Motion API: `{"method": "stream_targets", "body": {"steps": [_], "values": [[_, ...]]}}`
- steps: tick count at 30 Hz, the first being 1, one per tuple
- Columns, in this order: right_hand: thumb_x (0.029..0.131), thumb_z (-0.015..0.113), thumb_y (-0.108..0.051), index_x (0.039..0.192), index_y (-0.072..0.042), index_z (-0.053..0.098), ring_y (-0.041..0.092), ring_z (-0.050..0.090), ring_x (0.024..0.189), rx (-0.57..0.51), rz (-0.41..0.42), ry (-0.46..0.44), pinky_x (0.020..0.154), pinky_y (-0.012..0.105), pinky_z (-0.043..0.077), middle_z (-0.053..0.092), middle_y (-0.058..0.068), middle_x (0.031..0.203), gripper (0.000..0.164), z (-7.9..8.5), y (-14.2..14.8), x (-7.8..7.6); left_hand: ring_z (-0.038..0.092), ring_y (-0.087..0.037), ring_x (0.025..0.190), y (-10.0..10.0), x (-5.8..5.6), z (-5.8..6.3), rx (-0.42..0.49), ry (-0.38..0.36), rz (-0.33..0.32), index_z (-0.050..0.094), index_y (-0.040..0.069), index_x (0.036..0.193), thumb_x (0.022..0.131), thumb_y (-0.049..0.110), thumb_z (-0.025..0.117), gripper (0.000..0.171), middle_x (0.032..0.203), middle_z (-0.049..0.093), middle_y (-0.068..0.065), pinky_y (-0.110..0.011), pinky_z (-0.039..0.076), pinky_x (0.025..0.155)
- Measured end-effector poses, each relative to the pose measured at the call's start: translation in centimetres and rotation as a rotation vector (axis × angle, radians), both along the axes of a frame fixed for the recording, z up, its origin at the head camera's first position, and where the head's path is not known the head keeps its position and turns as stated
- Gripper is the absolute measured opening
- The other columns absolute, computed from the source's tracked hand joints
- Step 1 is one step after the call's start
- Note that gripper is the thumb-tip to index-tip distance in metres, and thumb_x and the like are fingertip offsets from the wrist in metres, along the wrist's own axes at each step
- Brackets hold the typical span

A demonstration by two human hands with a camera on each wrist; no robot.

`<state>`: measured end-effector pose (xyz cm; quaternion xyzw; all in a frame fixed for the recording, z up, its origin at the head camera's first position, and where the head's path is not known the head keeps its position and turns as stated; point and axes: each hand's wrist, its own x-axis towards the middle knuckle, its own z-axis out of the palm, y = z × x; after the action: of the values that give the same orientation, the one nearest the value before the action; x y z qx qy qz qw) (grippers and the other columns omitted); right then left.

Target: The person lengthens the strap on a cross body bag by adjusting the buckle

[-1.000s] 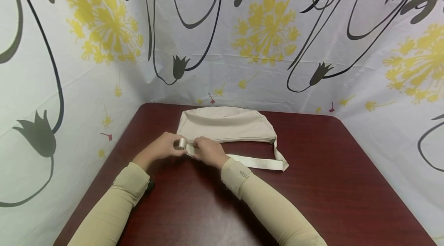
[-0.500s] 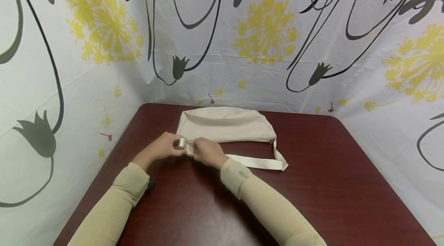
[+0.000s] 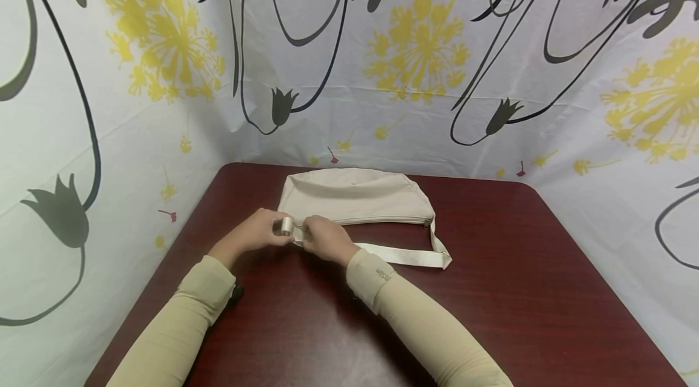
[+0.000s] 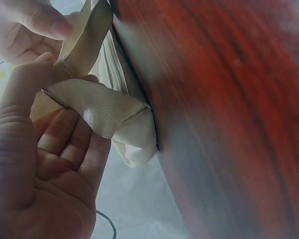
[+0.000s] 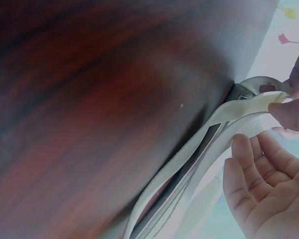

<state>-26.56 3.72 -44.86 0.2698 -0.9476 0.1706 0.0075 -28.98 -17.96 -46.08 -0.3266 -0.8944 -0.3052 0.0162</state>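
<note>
Left hand [image 3: 263, 229]: pinching strap [image 3: 403, 256]; right hand [image 3: 330, 240]: pinching same strap, edged slightly nearer the left, shortening the stretch showing between, so strap handling seems under way; bag [image 3: 357, 196]: just beyond both hands

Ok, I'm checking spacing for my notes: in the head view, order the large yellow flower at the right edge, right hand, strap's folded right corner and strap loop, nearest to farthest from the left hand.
From the left hand:
1. Strap loop: touching it.
2. Right hand: just to its right.
3. Strap's folded right corner: farther right.
4. Large yellow flower: far right, higher up.
</note>
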Motion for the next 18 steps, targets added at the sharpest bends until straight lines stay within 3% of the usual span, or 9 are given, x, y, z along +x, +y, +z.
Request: {"method": "stream_targets", "body": {"steps": [18], "values": [[0.090,0.074,-0.016,0.112,-0.005,0.068,0.014,0.062,0.094,-0.061,0.051,-0.055,0.087,0.030,0.051,0.066,0.002,0.103,0.025,-0.19,-0.14,-0.26,0.055,-0.006,0.068,-0.06,0.11,0.08,-0.001,-0.002,-0.006,0.075,0.011,0.101,0.081,0.024,0.084,0.025,0.078,0.066,0.012,-0.027,0.048,0.066]]}}
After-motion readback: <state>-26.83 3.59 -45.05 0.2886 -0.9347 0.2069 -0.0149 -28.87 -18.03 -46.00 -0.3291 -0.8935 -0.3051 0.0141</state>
